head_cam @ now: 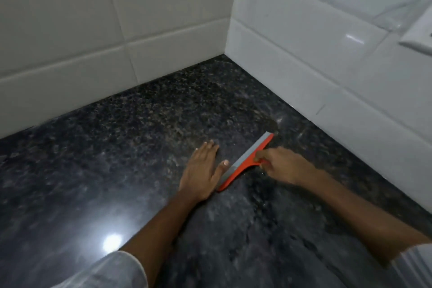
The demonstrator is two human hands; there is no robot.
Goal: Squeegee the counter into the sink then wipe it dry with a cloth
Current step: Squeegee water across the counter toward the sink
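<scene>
A red squeegee (243, 163) with a grey rubber blade lies slanted on the dark speckled granite counter (117, 159), its blade edge down on the stone. My right hand (282, 166) grips its red handle from the right side. My left hand (201, 170) rests flat on the counter just left of the blade, fingers straight, thumb near the blade's lower half. Wet smears show on the counter around and in front of the squeegee. No sink or cloth is in view.
White tiled walls (117, 42) meet in a corner at the back of the counter. A white switch plate (420, 33) sits on the right wall at the top right. A lamp's reflection shines on the counter at the lower left.
</scene>
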